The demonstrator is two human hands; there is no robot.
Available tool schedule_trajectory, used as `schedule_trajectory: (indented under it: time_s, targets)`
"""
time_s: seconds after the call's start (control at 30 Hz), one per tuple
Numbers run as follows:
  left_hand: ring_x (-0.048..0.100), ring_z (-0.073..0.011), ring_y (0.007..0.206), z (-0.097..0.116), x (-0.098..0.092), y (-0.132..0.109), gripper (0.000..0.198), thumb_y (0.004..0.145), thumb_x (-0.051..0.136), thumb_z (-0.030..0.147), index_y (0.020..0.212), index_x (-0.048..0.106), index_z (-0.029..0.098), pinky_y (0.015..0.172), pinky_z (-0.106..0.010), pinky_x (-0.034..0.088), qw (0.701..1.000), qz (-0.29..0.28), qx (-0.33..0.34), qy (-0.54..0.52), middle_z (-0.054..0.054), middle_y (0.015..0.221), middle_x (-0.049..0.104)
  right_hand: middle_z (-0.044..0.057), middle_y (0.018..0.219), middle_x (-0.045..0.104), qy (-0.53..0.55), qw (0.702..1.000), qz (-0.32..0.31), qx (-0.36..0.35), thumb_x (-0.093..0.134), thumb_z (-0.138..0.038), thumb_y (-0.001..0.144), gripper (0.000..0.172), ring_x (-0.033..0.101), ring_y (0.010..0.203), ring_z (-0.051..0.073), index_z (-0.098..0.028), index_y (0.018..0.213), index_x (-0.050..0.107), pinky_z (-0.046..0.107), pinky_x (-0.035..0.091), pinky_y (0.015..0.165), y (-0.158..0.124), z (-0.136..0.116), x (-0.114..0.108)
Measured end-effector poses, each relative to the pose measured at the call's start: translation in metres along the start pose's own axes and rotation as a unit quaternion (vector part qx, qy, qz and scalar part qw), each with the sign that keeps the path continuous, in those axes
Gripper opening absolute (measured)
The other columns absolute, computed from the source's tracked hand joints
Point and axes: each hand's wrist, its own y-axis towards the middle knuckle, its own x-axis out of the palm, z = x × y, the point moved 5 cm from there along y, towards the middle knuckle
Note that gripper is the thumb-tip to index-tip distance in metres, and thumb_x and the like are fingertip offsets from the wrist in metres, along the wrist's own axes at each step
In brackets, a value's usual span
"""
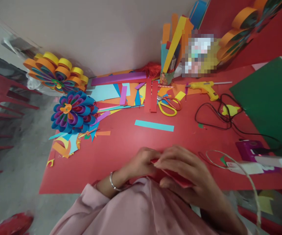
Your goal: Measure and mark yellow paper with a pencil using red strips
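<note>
Both my hands meet at the near edge of the red table [121,147]. My left hand [141,163], with a silver bangle on the wrist, pinches one end of a red paper strip [177,178]. My right hand [187,173] is curled over the same strip, fingers pressed on its top and thumb beneath. The strip runs slanted down to the right between them.
A cyan strip [154,125] lies ahead of the hands. Further back are yellow-handled scissors [168,106], loose coloured paper [121,93], a cup of strips [169,55], a yellow glue gun [206,88] with black cord, two paper flowers [73,111], a green sheet [273,98] and twine [243,173].
</note>
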Motion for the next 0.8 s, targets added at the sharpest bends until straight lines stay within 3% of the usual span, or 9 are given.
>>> schedule_trajectory:
  time_s: [0.1,0.23,0.37,0.5,0.6,0.7,0.8]
  targets:
    - [0.050,-0.0109,0.059,-0.003,-0.015,-0.005,0.022,0.094,0.059,0.024,0.076,0.071,0.020,0.061,-0.025,0.036,0.987,-0.005,0.047,0.153,0.001,0.064,0.061,0.003,0.096,0.077,-0.124,0.992,0.003,0.006,0.072,-0.021,0.093,0.025,0.071,0.083,0.017,-0.026,0.117,0.072,0.028,0.058,0.072,-0.008,0.005,-0.018]
    - [0.050,-0.0105,0.056,-0.007,-0.038,-0.015,0.027,0.095,0.057,0.025,0.072,0.069,0.019,0.058,-0.026,0.028,0.954,0.006,-0.017,0.300,-0.001,0.062,0.061,0.003,0.097,0.080,-0.251,0.968,-0.010,-0.011,0.060,-0.011,0.099,0.021,0.075,0.084,0.015,-0.022,0.112,0.072,0.027,0.059,0.073,-0.015,0.013,-0.015]
    - [0.060,-0.0148,0.064,-0.007,-0.048,-0.019,0.020,0.091,0.058,0.021,0.079,0.073,0.021,0.060,-0.027,0.028,0.919,-0.017,-0.082,0.386,-0.003,0.070,0.070,0.007,0.114,0.080,-0.354,0.934,-0.017,-0.034,0.062,-0.017,0.101,0.020,0.077,0.096,0.017,-0.018,0.119,0.070,0.027,0.059,0.081,-0.017,0.022,0.002]
    - [0.069,-0.0203,0.074,-0.009,-0.050,-0.018,0.021,0.096,0.057,0.027,0.087,0.077,0.023,0.060,-0.029,0.030,0.895,-0.043,-0.122,0.427,-0.005,0.079,0.076,0.005,0.110,0.080,-0.390,0.918,-0.041,-0.052,0.054,-0.004,0.099,0.028,0.076,0.096,0.017,-0.017,0.118,0.070,0.028,0.057,0.083,-0.021,0.034,0.015]
    - [0.072,-0.0222,0.081,-0.013,-0.055,-0.020,0.022,0.101,0.059,0.036,0.097,0.077,0.024,0.061,-0.029,0.035,0.898,-0.028,-0.127,0.420,-0.005,0.086,0.078,0.002,0.102,0.081,-0.389,0.920,-0.032,-0.043,0.050,0.001,0.097,0.032,0.076,0.087,0.017,-0.019,0.111,0.072,0.029,0.056,0.079,-0.026,0.048,0.015]
    - [0.072,-0.0215,0.095,-0.018,-0.066,-0.024,0.021,0.101,0.063,0.040,0.111,0.074,0.025,0.071,-0.029,0.046,0.923,0.023,-0.072,0.378,-0.005,0.105,0.077,0.001,0.100,0.081,-0.377,0.926,-0.002,0.005,0.053,-0.002,0.097,0.031,0.076,0.087,0.017,-0.022,0.111,0.072,0.028,0.056,0.079,-0.035,0.070,0.006]
    - [0.069,-0.0205,0.104,-0.028,-0.078,-0.031,0.016,0.103,0.060,0.032,0.107,0.072,0.023,0.083,-0.030,0.051,0.928,0.066,0.008,0.366,-0.005,0.111,0.074,0.002,0.104,0.081,-0.342,0.937,0.003,0.070,0.052,-0.012,0.102,0.026,0.075,0.094,0.017,-0.024,0.114,0.072,0.030,0.056,0.082,-0.045,0.096,0.000]
